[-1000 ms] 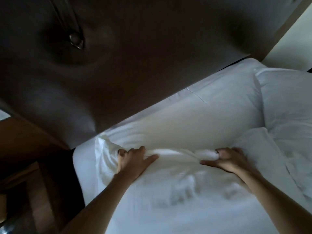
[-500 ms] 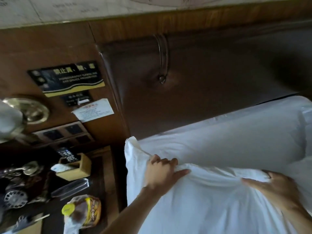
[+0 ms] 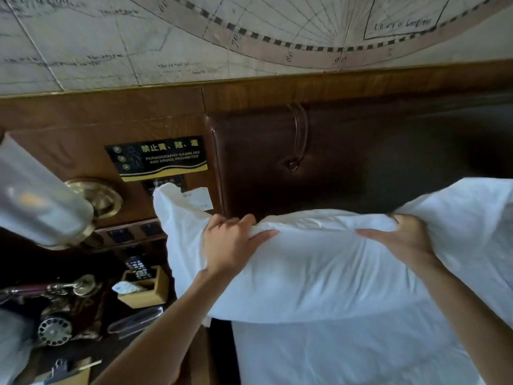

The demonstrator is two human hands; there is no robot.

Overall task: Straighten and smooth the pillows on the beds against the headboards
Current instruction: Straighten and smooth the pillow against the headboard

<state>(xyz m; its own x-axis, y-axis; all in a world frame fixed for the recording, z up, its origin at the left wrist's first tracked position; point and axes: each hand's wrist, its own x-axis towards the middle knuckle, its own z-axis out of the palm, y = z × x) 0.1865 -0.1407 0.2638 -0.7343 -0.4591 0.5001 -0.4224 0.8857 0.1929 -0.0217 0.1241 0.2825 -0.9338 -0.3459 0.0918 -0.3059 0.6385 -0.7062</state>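
Change: pillow (image 3: 319,268) now lifted clear of the white bed sheet (image 3: 347,354), previously lying on it.
Left hand (image 3: 236,245): clenched on pillow's top edge.
Right hand (image 3: 405,240): likewise clenched.
Behind: brown leather headboard (image 3: 374,159).
Left: nightstand with rotary telephone (image 3: 52,312).

An old map mural (image 3: 194,31) covers the upper wall above wood panelling (image 3: 111,112). A black and yellow prohibition sign (image 3: 158,158) hangs beside a brass lamp base (image 3: 97,195). Below, a dim bedside surface (image 3: 91,348) carries an antique telephone (image 3: 52,309) and a wooden box (image 3: 147,290).
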